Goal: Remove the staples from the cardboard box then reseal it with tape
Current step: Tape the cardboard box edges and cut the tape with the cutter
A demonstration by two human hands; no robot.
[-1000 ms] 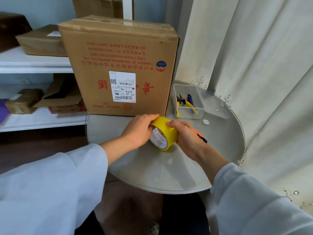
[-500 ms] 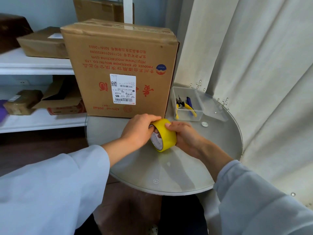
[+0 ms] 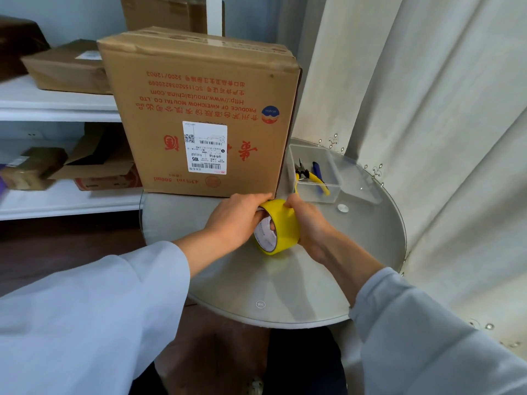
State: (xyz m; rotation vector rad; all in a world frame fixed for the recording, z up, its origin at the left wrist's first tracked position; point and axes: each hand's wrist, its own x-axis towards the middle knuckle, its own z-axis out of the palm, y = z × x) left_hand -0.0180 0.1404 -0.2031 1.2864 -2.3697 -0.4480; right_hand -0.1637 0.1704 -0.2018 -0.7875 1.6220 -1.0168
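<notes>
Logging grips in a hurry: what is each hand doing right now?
Left hand: grips the yellow tape roll.
Right hand: grips the same roll.

The left hand (image 3: 238, 220) hides its fingertips inside the tape roll (image 3: 278, 227); the box (image 3: 199, 109) covers the surface's (image 3: 328, 266) far-left edge.

Loose, wide pale-blue sleeves (image 3: 85, 309) cover both forearms from the lower left and lower right corners, ending short of bare wrists; dark trousers (image 3: 302, 363) show at bottom centre.

Soft, even daylight, faint glare on the glass table (image 3: 370, 238), wide-angle bending at edges.
</notes>
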